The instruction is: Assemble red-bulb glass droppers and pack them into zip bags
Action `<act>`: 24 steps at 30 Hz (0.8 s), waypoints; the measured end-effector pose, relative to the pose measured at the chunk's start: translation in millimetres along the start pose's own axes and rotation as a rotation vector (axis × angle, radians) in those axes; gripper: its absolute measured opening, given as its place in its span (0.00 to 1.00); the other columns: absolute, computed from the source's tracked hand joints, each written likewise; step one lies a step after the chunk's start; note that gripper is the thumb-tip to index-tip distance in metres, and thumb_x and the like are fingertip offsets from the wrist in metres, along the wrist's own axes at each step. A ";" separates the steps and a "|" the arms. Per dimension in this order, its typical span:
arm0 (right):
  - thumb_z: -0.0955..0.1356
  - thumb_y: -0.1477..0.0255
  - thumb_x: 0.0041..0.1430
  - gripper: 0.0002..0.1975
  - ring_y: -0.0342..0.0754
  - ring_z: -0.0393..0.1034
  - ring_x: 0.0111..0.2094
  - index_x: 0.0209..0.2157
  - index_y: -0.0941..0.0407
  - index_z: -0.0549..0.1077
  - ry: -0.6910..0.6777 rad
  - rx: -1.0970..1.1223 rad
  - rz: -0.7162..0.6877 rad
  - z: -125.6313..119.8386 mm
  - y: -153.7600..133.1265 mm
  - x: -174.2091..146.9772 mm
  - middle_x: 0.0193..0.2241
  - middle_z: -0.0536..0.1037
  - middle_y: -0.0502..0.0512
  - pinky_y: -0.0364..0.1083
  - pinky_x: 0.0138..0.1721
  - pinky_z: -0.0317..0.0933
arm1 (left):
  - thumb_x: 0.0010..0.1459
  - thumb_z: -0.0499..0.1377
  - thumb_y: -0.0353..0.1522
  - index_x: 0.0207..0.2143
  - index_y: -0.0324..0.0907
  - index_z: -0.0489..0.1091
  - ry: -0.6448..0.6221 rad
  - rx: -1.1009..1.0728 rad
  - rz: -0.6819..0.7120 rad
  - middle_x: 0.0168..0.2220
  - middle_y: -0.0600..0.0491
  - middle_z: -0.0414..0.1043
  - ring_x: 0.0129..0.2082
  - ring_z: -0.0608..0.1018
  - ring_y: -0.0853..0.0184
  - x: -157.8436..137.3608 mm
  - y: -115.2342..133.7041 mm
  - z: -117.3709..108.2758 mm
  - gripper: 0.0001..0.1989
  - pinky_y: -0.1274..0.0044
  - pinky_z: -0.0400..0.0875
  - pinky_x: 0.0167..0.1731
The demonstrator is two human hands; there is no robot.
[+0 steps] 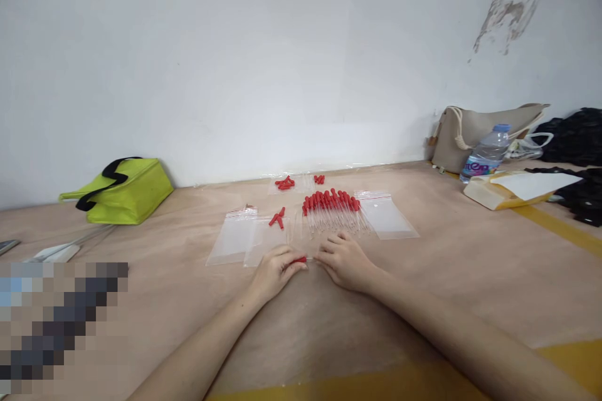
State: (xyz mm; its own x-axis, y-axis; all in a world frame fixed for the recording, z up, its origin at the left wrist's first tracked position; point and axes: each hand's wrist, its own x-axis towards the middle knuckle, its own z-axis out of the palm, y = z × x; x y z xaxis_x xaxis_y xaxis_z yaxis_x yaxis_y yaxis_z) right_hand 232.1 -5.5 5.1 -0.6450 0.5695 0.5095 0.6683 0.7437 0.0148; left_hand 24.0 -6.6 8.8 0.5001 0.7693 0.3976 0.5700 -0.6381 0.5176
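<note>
My left hand [274, 272] is closed on a red rubber dropper bulb [300, 259], its thumb and fingers pinching it. Facing it, my right hand [347, 263] pinches a thin clear glass dropper tube [311, 257], whose end meets or nearly meets the bulb; the exact contact is too small to see. Just beyond my hands lies a row of droppers [330, 202], red bulbs pointing away and clear tubes towards me. A few loose red bulbs [278, 219] rest left of that row, with several more bulbs [285, 183] farther back near the wall.
Clear zip bags lie left [232, 238] and right [389, 216] of the droppers. A lime-green bag [136, 194] stands at the left. On the right are a water bottle [486, 153], a beige bag [489, 122], an open paper packet [493, 194] and black items [574, 138].
</note>
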 end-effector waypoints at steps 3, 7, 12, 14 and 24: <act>0.62 0.73 0.55 0.09 0.46 0.63 0.33 0.28 0.55 0.73 0.050 0.017 0.190 -2.4 10.8 4.6 0.27 0.74 0.54 0.46 0.35 0.47 | 0.55 0.54 0.37 0.46 0.45 0.64 0.127 0.057 -0.096 0.38 0.51 0.65 0.36 0.70 0.67 -2.5 -6.5 -2.0 0.15 0.77 0.66 0.34; 0.61 0.71 0.54 0.10 0.45 0.65 0.26 0.24 0.55 0.73 0.091 0.131 0.606 3.2 42.9 22.1 0.22 0.75 0.51 0.44 0.31 0.49 | 0.54 0.54 0.36 0.39 0.42 0.64 0.102 0.126 -0.198 0.30 0.54 0.63 0.27 0.68 0.70 -4.1 -13.5 -1.0 0.10 0.78 0.65 0.29; 0.63 0.69 0.51 0.08 0.48 0.68 0.32 0.29 0.55 0.73 0.150 0.127 0.905 20.4 72.2 49.5 0.28 0.76 0.53 0.46 0.35 0.49 | 0.55 0.52 0.33 0.32 0.41 0.66 0.025 0.166 -0.154 0.27 0.54 0.63 0.28 0.68 0.68 -2.6 -14.2 0.1 0.06 0.78 0.63 0.29; 0.63 0.68 0.51 0.09 0.48 0.67 0.33 0.30 0.54 0.72 0.132 0.097 0.960 27.0 75.1 56.6 0.28 0.76 0.53 0.47 0.37 0.48 | 0.54 0.52 0.33 0.33 0.41 0.67 0.024 0.165 -0.159 0.27 0.54 0.63 0.28 0.68 0.68 -2.3 -13.9 0.0 0.06 0.78 0.62 0.29; 0.61 0.64 0.54 0.12 0.49 0.65 0.37 0.30 0.55 0.71 0.102 0.017 0.838 29.9 51.3 67.2 0.32 0.75 0.55 0.49 0.40 0.43 | 0.54 0.53 0.34 0.33 0.41 0.66 0.025 0.170 -0.149 0.25 0.55 0.64 0.27 0.68 0.68 -1.9 -14.9 0.9 0.06 0.78 0.62 0.28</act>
State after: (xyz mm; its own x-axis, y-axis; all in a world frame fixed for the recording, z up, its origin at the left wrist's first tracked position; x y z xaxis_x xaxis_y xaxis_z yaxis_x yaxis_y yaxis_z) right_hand 212.1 81.4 14.3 0.0986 0.9016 0.4212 0.9049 0.0949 -0.4149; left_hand 15.1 1.5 -0.4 0.3867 0.8547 0.3464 0.7389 -0.5119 0.4381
